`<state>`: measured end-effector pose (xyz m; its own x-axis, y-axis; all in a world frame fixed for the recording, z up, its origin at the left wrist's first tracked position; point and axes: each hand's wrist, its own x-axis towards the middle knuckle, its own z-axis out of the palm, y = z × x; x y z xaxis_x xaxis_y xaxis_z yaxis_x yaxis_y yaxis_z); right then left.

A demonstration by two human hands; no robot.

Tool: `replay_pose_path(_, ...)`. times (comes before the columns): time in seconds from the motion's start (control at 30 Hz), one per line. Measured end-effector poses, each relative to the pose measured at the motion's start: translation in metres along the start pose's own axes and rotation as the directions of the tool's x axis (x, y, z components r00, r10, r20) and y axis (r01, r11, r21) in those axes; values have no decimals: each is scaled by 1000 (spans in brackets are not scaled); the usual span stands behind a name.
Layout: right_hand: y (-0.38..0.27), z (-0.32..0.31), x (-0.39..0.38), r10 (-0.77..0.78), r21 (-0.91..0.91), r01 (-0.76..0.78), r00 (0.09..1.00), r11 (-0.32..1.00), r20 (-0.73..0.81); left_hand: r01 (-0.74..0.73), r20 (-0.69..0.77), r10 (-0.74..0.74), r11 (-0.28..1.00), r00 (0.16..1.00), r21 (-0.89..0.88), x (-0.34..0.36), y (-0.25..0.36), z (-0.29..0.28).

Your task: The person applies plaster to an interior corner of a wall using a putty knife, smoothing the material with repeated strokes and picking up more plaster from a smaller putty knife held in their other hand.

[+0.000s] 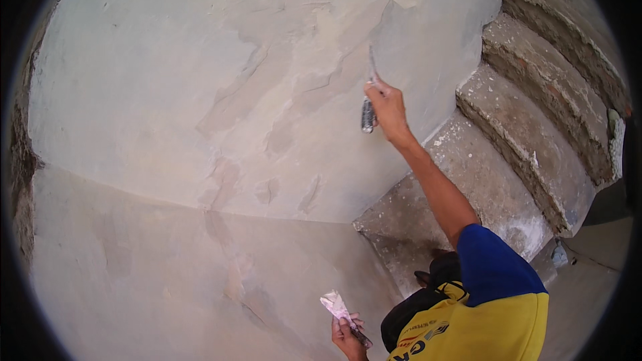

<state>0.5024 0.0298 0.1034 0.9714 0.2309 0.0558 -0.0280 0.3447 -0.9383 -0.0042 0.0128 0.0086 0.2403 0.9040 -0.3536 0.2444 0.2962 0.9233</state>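
Observation:
High on the pale plastered wall (154, 87), my right hand (393, 110) is closed around a putty knife (367, 116). Its dark handle points down, and the thin blade is seen nearly edge-on against the wall. My left hand (344, 341), low and close to my body, grips a second putty knife (336, 305) with its fingers wrapped about the handle. Whitish paste coats that wide blade. Between and left of my hands, the wall bears uneven greyish-beige patches (314, 93) and thin raised ridges.
Rough concrete stairs (508, 120), spattered with white, climb along the right side beside my right arm. Two wall faces meet at a bent corner line below the patches. A broken, rough wall edge (23, 147) runs down the far left.

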Motion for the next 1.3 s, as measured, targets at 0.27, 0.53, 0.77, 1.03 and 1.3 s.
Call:
replay_pose_path(0.27,10,43,-78,-71,-302,186,933,935,354,-181,96,176,982,980,51,-1,13,9)
replay_pose_path(0.53,21,9,-20,-119,-171,122,992,978,27,-45,50,46,999,998,-20,-3,-4,8)
replay_pose_path(0.77,31,27,-85,-90,-232,169,944,958,316,-115,126,114,993,985,0,-6,15,23)
replay_pose_path(1.03,30,-16,-115,234,-176,-157,708,972,666,-187,166,190,982,968,-34,-8,26,39)
replay_pose_path(1.3,-24,-101,-157,545,-364,-450,384,815,746,-170,387,197,980,901,-103,13,68,84)
